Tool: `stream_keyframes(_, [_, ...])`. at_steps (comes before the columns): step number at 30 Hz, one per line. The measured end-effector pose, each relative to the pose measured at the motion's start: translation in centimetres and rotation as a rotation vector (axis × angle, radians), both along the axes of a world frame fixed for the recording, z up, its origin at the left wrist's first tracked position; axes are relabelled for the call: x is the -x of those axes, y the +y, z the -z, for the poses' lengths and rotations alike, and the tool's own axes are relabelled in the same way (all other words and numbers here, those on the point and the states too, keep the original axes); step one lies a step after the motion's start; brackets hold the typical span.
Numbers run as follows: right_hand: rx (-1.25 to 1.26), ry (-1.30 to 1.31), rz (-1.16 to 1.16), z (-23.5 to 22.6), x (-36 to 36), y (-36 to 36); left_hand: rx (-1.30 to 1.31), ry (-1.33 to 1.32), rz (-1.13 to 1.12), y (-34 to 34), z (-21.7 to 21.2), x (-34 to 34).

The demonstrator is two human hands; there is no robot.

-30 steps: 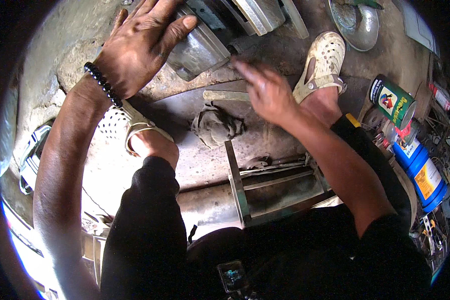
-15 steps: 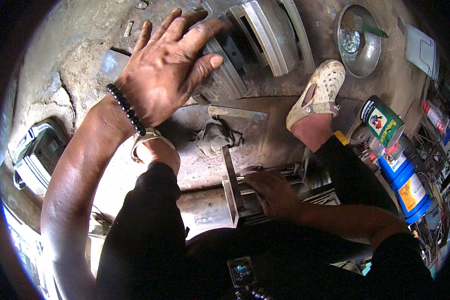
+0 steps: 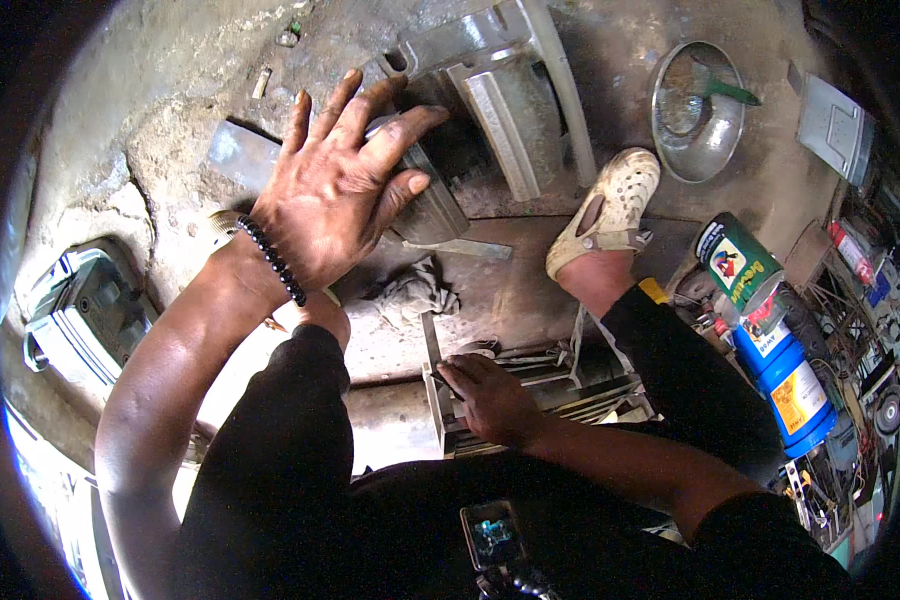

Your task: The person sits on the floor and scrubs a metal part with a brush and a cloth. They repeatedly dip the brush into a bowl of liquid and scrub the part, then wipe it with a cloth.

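Note:
My left hand (image 3: 335, 195), with a black bead bracelet at the wrist, lies flat with spread fingers on a grey metal block (image 3: 425, 190) on the dirty floor. My right hand (image 3: 490, 395) rests low between my knees, fingers curled on a metal frame of bars (image 3: 560, 385); whether it grips a small tool is unclear. A crumpled grey rag (image 3: 415, 295) lies between the two hands. A flat metal strip (image 3: 465, 247) lies just beyond the rag.
A large grey metal casting (image 3: 510, 90) sits ahead. My right foot wears a white perforated clog (image 3: 610, 210). A metal bowl (image 3: 700, 110), a green can (image 3: 735, 265) and a blue canister (image 3: 785, 380) stand right. A grey engine cover (image 3: 80, 310) lies left.
My right hand has come back from the far metal strip down to the frame between my knees. The view has shifted forward, and my left hand stays on the grey block.

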State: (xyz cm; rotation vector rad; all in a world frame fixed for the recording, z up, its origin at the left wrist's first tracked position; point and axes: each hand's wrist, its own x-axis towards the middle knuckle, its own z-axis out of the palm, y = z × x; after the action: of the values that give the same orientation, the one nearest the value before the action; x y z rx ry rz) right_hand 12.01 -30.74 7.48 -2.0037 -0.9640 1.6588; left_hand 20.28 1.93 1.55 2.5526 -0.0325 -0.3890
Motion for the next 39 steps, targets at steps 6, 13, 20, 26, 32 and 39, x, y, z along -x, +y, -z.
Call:
stream_keyframes(6, [-0.014, -0.008, -0.065, -0.1, 0.6, 0.5, 0.007, 0.064, 0.004, 0.1, -0.8, -0.6])
stream_keyframes(13, [-0.019, -0.051, -0.046, 0.1, 1.6, -0.5, -0.026, 0.036, -0.005, -0.1, -0.3, 0.2])
stream_keyframes(20, [0.024, -0.031, -0.043, 0.3, 2.2, -0.3, -0.010, 0.063, 0.012, 0.0, -0.9, -0.1])
stream_keyframes(26, [-0.009, -0.068, 0.003, 4.4, 0.7, -0.1, -0.015, 0.040, -0.019, -0.3, -0.6, 0.2])
stream_keyframes(32, [-0.140, -0.653, 0.486, 11.2, -6.8, 1.8, 0.050, 0.019, -0.005, -0.1, -0.6, -0.5])
stream_keyframes(39, [-0.101, -0.917, 0.293, 16.8, -10.4, 5.0, 0.137, 0.133, -0.039, -0.1, -1.2, -1.0])
